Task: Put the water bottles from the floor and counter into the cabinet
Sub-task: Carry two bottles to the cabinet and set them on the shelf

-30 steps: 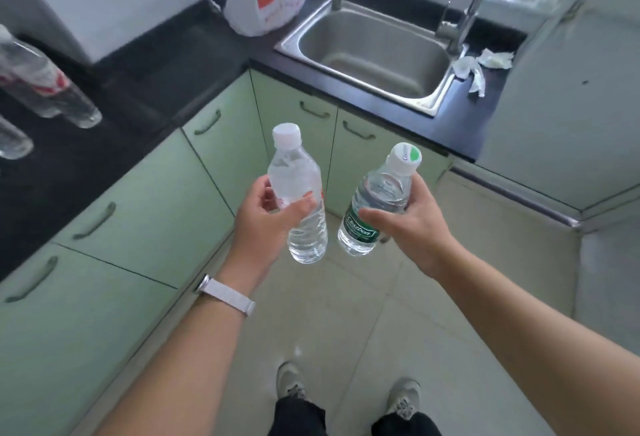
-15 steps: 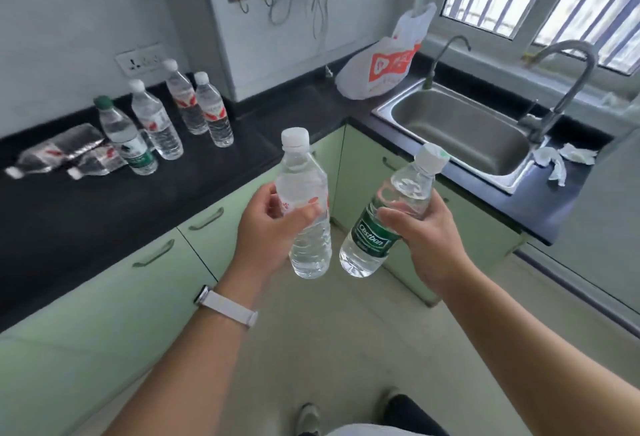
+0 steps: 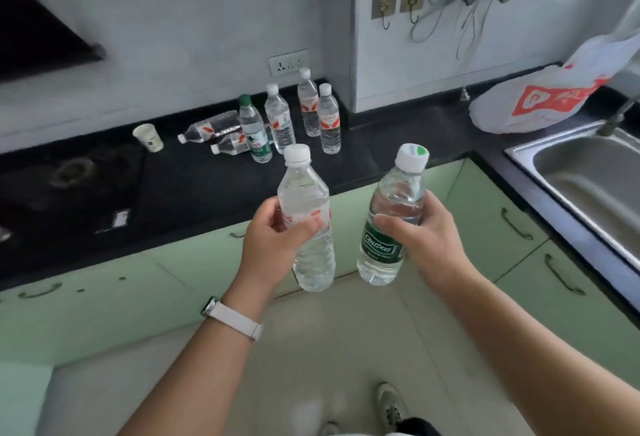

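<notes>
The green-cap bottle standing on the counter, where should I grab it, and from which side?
Grab the green-cap bottle around its middle, over the green label, coming from the front. It stands upright at the near edge of the group, with two lying bottles close behind it on the counter, so the front is probably easiest.

From my feed the kitchen looks dim and cool, with soft daylight coming from the right, where the sink (image 3: 588,179) steel shines pale. The black counter (image 3: 194,193) swallows detail and carries a faint grey sheen. The left edge is smeared with motion blur, and so are the shoes (image 3: 389,408) at the bottom. The wide lens bends the counter line and stretches both forearms. The two held bottles (image 3: 313,224) are sharp, with small highlights.
</notes>
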